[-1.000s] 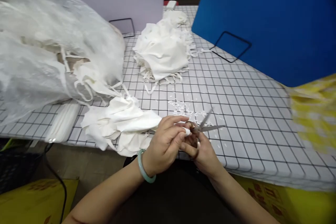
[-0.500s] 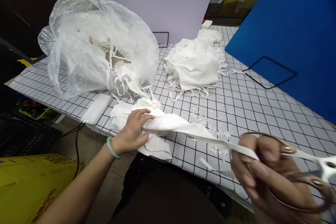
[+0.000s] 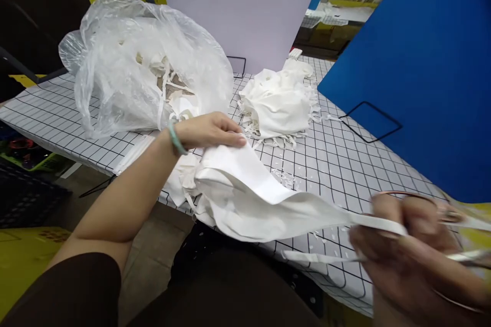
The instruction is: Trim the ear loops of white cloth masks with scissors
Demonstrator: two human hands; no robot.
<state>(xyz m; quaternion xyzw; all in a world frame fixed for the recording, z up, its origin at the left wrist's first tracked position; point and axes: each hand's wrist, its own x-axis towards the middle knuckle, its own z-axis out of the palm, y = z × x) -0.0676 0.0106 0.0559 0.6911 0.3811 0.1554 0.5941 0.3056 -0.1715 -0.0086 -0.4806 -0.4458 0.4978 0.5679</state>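
Note:
A white garment (image 3: 253, 212), a bra by its cup shape and straps, is stretched between my hands above the table's front edge. My left hand (image 3: 215, 130) is closed on its upper edge, with thumb and fingers pinching the fabric. My right hand (image 3: 402, 250), smeared by motion, grips the end of its strap (image 3: 378, 222). Scissors (image 3: 450, 214) hang on the same hand by their finger loops, blades pointing right and partly out of view. Under the garment, another white strap (image 3: 318, 257) trails toward my right hand.
A clear plastic bag (image 3: 123, 71) of white garments stands at the back left. Behind the work lies a pile of white garments (image 3: 278, 107). Small white scraps (image 3: 284, 176) litter the checked tablecloth (image 3: 337, 163). A blue panel (image 3: 379, 71) borders the right side.
My left hand has moved up and right, from lying on the fabric to pinching its upper edge. The garment has spread and lifted. My right hand, with scissors and strap, has shifted slightly right.

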